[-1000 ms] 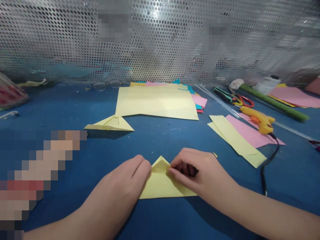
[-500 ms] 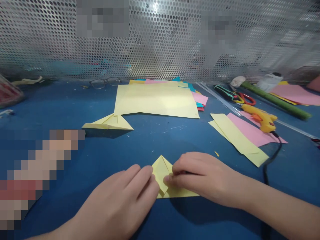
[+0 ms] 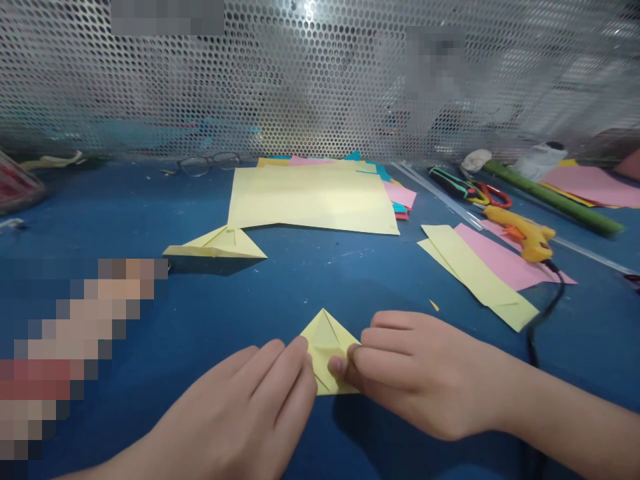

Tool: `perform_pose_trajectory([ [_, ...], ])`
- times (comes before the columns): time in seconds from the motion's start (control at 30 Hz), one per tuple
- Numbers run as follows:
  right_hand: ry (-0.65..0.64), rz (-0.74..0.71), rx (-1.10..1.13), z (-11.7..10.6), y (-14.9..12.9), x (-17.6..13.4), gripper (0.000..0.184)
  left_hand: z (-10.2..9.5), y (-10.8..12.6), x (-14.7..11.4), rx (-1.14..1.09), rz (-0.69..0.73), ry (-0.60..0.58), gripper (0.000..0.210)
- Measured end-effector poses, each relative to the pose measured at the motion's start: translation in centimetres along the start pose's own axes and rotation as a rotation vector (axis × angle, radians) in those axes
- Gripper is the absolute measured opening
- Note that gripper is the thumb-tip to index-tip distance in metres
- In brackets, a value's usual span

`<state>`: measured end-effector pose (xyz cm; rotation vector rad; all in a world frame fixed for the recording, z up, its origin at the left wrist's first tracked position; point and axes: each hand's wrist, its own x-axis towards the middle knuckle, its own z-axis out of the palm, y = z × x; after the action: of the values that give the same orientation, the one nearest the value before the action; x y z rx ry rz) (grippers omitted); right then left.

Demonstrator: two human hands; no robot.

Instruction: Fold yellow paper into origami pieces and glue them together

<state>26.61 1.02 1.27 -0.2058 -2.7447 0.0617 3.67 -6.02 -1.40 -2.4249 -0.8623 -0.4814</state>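
A folded yellow paper (image 3: pixel 327 337) with a pointed top lies low in the middle of the blue table, between my hands. My left hand (image 3: pixel 250 393) is closed over its left edge, fingertips pressed on the paper. From the right, my right hand (image 3: pixel 415 367) grips the other edge, with the thumb on top and the fingers curled. Both outer corners of the paper are hidden by my hands. Farther off to the left sits another folded yellow paper (image 3: pixel 220 247), untouched.
A large yellow sheet (image 3: pixel 310 200) tops a stack of coloured paper at the back. Right of it lie yellow strips (image 3: pixel 475 273), pink paper (image 3: pixel 500 260), a yellow glue gun (image 3: pixel 523 233) with black cord, and scissors (image 3: pixel 495 195). Perforated metal (image 3: pixel 320 87) stands behind. Glasses (image 3: pixel 210 163) rest before it.
My right hand has shifted slightly right and down, and its fingers have curled more at the paper's right edge. More of the paper's upper right side shows. My left hand has barely moved.
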Motion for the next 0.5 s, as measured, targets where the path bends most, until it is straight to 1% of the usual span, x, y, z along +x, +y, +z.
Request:
perform_pose_trajectory([
  [0.13, -0.02, -0.024, -0.021, 0.0, -0.1, 0.0, 0.051, -0.1, 0.3, -0.3, 0.019, 0.014, -0.007, 0.047],
  [0.17, -0.029, -0.025, -0.022, -0.1, -0.1, 0.0, 0.05, -0.4, 0.3, -0.2, 0.019, 0.038, -0.038, 0.048],
  [0.27, -0.064, -0.024, -0.023, -0.1, -0.2, -0.2, 0.046, -1.2, 0.0, 0.2, 0.025, 0.11, -0.186, 0.053],
  [0.33, -0.076, -0.035, -0.029, -0.2, -0.1, -0.2, 0.045, -1.7, -0.2, 0.4, 0.036, 0.136, -0.24, 0.054],
  [0.4, -0.094, -0.048, -0.036, -0.3, 0.0, -0.2, 0.045, -1.8, -0.3, 0.4, 0.047, 0.143, -0.256, 0.055],
  [0.5, -0.154, -0.045, -0.025, -0.4, 0.3, -0.3, 0.044, -1.9, -0.3, 0.4, 0.045, 0.157, -0.26, 0.056],
])
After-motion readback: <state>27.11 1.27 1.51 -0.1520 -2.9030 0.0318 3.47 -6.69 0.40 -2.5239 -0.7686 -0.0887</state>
